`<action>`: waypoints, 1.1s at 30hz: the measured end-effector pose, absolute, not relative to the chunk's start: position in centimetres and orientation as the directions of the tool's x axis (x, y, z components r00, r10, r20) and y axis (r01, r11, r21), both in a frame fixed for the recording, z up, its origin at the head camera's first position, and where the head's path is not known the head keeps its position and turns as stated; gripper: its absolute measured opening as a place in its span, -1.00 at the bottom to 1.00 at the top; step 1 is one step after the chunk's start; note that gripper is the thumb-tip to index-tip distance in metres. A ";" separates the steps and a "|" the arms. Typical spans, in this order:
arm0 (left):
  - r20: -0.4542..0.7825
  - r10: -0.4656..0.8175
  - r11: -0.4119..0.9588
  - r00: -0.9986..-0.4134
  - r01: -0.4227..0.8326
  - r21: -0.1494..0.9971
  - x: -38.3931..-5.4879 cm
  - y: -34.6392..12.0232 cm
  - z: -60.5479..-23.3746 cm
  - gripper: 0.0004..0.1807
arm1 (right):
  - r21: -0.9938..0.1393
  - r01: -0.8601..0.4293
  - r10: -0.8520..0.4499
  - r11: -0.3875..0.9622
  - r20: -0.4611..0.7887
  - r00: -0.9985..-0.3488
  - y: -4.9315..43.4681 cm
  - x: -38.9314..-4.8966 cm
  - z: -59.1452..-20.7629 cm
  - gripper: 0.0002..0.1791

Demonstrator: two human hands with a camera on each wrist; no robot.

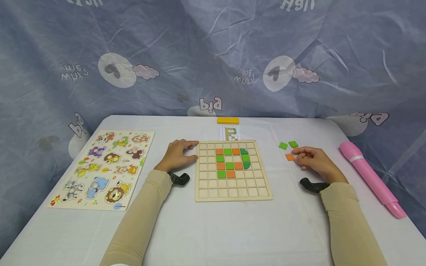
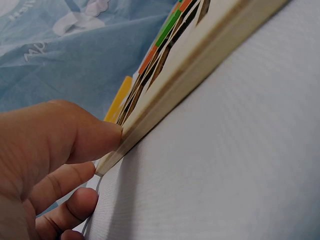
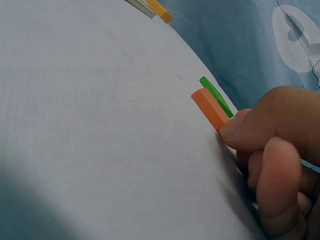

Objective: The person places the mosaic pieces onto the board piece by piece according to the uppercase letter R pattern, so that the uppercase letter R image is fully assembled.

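Observation:
In the head view, a wooden grid board (image 1: 233, 192) lies mid-table, holding orange, green and dark green rounded tiles in its cells. My left hand (image 1: 178, 153) is at its upper left corner. The left thumb (image 2: 95, 140) presses the board's side edge, with the index finger by the corner. To the right of the board, my right hand (image 1: 314, 160) pinches an orange tile (image 3: 210, 107) at one end; the index fingertip is hidden behind the thumb. Two green tiles (image 1: 283, 145) lie just beyond that hand. A sliver of another orange piece shows beside its fingers.
A pattern card (image 1: 229, 133) lies behind the board, against a yellow block (image 1: 227, 120). At the left is an animal picture board (image 1: 124, 173). A pink microphone-shaped object (image 1: 372, 179) lies along the right edge. A patterned cloth (image 1: 213, 55) hangs behind the table.

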State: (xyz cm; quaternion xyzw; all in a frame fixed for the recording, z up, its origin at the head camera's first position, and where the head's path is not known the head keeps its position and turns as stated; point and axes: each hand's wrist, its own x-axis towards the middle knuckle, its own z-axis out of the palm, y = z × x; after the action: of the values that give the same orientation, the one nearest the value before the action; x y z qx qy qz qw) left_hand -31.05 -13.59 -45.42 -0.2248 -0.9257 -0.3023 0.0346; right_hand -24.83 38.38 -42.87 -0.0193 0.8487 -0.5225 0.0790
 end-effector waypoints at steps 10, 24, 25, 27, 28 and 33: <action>0.189 0.395 0.721 -0.899 0.431 0.543 -30.9 -13.5 -45.2 -0.32 | -0.849 0.050 -0.093 0.526 -0.115 -0.989 38.0 -24.7 -42.8 -0.48; 0.189 0.396 0.716 -0.899 0.431 0.549 -30.8 -13.5 -45.1 -0.32 | -0.842 0.014 -0.089 0.539 -0.073 -0.993 36.8 -25.2 -42.9 -0.53; 0.189 0.396 0.715 -0.899 0.431 0.551 -30.8 -13.5 -45.1 -0.32 | -0.847 0.007 -0.096 0.532 -0.068 -0.993 36.6 -25.2 -42.8 -0.53; 0.191 0.396 0.714 -0.898 0.432 0.551 -30.9 -13.5 -45.1 -0.32 | -0.855 -0.008 -0.113 0.519 -0.059 -0.992 36.0 -25.2 -42.8 -0.54; 0.193 0.396 0.713 -0.898 0.433 0.551 -30.9 -13.5 -45.1 -0.32 | -0.860 -0.014 -0.123 0.511 -0.057 -0.991 35.7 -25.3 -42.7 -0.54; 0.188 0.394 0.714 -0.900 0.429 0.553 -30.9 -13.5 -45.2 -0.32 | -0.866 -0.042 -0.174 0.499 -0.052 -0.983 34.1 -25.3 -42.3 -0.55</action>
State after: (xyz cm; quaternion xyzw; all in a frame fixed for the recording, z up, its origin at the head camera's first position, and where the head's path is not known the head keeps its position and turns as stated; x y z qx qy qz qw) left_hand -30.93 -13.51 -45.21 -0.2223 -0.9254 -0.3057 0.0283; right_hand -25.34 34.15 -42.29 -0.0628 0.8632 -0.4965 0.0664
